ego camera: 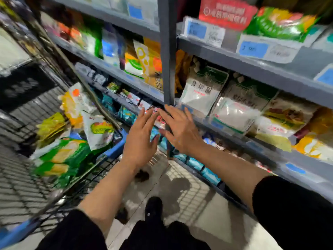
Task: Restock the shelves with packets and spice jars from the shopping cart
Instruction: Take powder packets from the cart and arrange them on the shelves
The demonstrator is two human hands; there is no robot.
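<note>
Left hand (139, 141): raised between cart and shelves, palm turned right, fingers (144, 116) straight and spread; holds nothing.
Right hand (180, 130): just beside the left, back to the camera, fingers (171, 114) straight and spread, tips near the grey post (166, 51); holds nothing.
Small packet (158, 117): red-and-white, seen between the two hands at the shelf edge; blurred, so whether either hand touches it cannot be told, nor its long axis.
Cart (111, 152): wire basket with blue rim, at left; carries the packets still to be shelved.
Cart packets: two green-and-yellow bags (63, 156) lying flat, long axes running left to right; a white bag (98, 132) with a green-yellow oval label, standing tilted, top toward the shelves; a yellow bag (51, 126) and an orange-white bag (75, 103) behind it (print unreadable through blur).
Shelves (252, 67): grey metal, several tiers, right of the cart.
White packets (201, 94): upright, leaning back, on the middle tier right of the post; Chinese characters in dark print, too blurred to read surely.
Price tags (252, 49): blue-and-white, on the shelf edges; handwriting illegible.
Red sign (227, 12): top tier, white Chinese characters, blurred.
Green bag (279, 24): top tier, right of the sign, lying with its long axis left to right.
Teal packets (196, 164): lowest tier, standing in a row along the shelf.
Floor (180, 195): pale tile; a dark shoe (154, 208) below the hands.
</note>
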